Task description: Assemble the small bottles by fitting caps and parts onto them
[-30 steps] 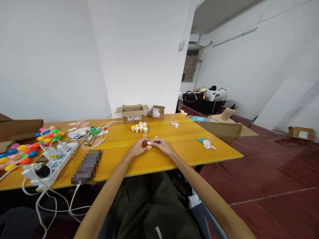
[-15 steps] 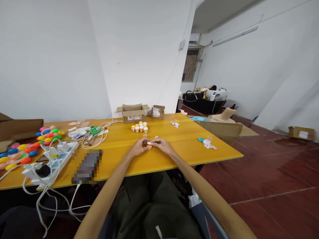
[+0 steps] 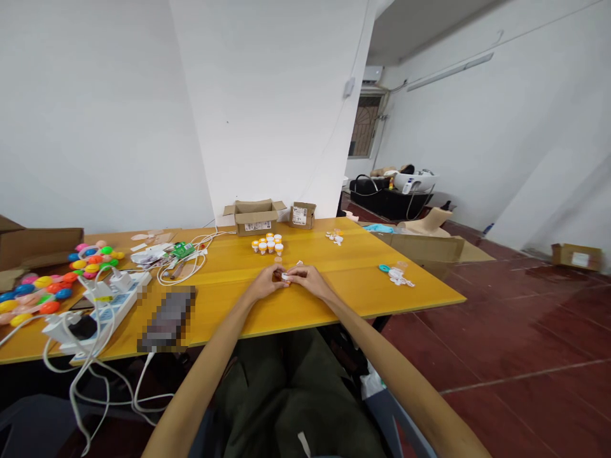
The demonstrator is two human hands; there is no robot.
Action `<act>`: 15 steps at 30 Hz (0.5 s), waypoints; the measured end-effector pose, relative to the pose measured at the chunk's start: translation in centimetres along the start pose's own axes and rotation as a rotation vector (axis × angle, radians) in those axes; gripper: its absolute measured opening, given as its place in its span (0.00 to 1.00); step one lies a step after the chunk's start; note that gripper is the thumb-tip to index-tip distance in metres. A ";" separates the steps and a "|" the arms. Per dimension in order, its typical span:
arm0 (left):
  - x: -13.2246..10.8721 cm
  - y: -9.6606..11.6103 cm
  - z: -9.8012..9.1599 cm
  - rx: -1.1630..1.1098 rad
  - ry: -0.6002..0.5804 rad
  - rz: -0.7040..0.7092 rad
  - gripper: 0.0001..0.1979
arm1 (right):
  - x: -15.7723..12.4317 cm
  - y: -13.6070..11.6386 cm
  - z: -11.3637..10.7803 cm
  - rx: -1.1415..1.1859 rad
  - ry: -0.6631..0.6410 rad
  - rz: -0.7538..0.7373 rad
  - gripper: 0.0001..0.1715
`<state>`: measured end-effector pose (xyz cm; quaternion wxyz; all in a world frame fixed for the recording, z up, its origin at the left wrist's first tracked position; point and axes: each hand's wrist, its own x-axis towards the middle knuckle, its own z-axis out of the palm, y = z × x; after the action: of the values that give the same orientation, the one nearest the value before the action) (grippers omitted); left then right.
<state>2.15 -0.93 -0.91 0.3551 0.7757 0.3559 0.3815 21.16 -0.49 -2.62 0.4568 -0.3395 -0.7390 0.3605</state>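
Both hands meet over the middle of the yellow table (image 3: pixel 296 308). My left hand (image 3: pixel 265 282) is curled round a small orange bottle, mostly hidden by the fingers. My right hand (image 3: pixel 308 278) pinches a small white cap (image 3: pixel 285 276) at the bottle's top, fingers pressed together. Just behind my hands stands a cluster of several small orange bottles with white caps (image 3: pixel 268 243). A tiny white piece (image 3: pixel 299 262) lies on the table between that cluster and my hands.
Two open cardboard boxes (image 3: pixel 254 217) stand at the table's far edge. Small white parts (image 3: pixel 335 237) and a teal piece (image 3: pixel 384 268) lie to the right. At left are a power strip with white cables (image 3: pixel 107 299), coloured plastic balls (image 3: pixel 57 280) and a blurred dark object (image 3: pixel 167 318).
The orange bottle showed below the white cap in my fingers before; now my fingers cover it more. My hands have stayed in the same place.
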 end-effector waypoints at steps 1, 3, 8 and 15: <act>0.0 0.0 0.0 0.005 -0.001 0.000 0.13 | 0.0 0.0 0.0 -0.002 -0.002 -0.003 0.15; 0.0 -0.1 0.0 0.010 0.000 0.003 0.13 | -0.1 -0.2 0.1 -0.010 -0.005 -0.008 0.14; 0.0 -0.1 0.0 0.018 -0.007 0.013 0.13 | -0.4 -0.6 0.0 -0.062 -0.009 -0.029 0.12; 0.0 -0.1 -0.1 0.023 -0.011 0.000 0.13 | -0.5 -0.7 0.0 -0.153 -0.012 -0.053 0.07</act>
<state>2.11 -0.84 -0.92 0.3481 0.7818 0.3584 0.3732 21.24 -1.21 -2.25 0.4344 -0.3514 -0.7761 0.2926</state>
